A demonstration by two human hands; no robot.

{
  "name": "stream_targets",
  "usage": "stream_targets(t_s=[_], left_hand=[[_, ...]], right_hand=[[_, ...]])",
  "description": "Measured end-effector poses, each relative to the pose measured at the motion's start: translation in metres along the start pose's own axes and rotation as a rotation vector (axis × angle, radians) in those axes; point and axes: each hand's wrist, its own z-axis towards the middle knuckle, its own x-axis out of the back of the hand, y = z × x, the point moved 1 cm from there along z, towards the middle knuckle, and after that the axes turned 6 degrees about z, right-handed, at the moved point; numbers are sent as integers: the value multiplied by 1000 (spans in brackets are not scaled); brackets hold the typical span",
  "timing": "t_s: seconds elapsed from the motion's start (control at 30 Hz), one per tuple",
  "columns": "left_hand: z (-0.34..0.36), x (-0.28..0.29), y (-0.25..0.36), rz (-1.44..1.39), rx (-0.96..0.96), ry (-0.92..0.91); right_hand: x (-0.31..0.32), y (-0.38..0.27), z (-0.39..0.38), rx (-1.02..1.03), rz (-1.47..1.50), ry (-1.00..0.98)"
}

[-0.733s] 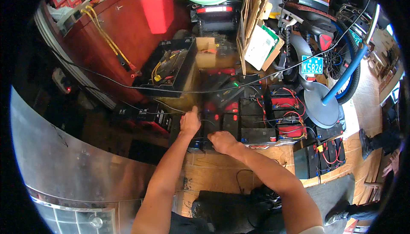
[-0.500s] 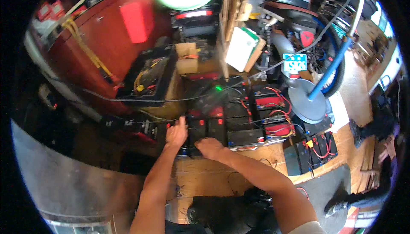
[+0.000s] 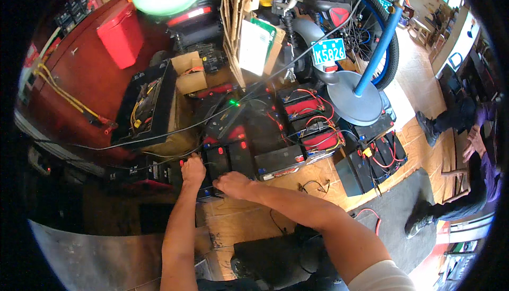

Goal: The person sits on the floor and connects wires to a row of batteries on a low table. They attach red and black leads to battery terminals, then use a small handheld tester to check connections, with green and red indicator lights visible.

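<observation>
My left hand is closed at the red-marked end of a row of black batteries, and its fingertips are partly hidden. Just right of it, my right hand curls its fingers at the near end of a black battery. What either hand grips, if anything, I cannot make out. Beside them stands another black battery with a red terminal cap. A thin dark cable crosses above the batteries.
Wired battery packs with red leads lie to the right. A grey round base with a blue pole stands beyond them, near a parked two-wheeler. An open black case sits at the left. At the far right, a person sits.
The view has swung, so the scene sits further left in the picture. My left hand's raised finger has come down onto the battery end; the right hand stays low at the battery's near end.
</observation>
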Motion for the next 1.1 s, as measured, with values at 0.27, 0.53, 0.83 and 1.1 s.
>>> stream_targets(t_s=[0.27, 0.53, 0.83, 1.1], left_hand=[[4, 24, -3, -76, -24, 0], [-53, 65, 54, 79, -318, -445], [-132, 38, 93, 313, -607, -724], [-175, -48, 70, 396, -570, -1006]], right_hand=[[16, -10, 0, 59, -46, 197], [2, -68, -100, -76, 347, 50], [-27, -80, -196, -101, 430, -165], [-45, -89, -214, -40, 281, -313]])
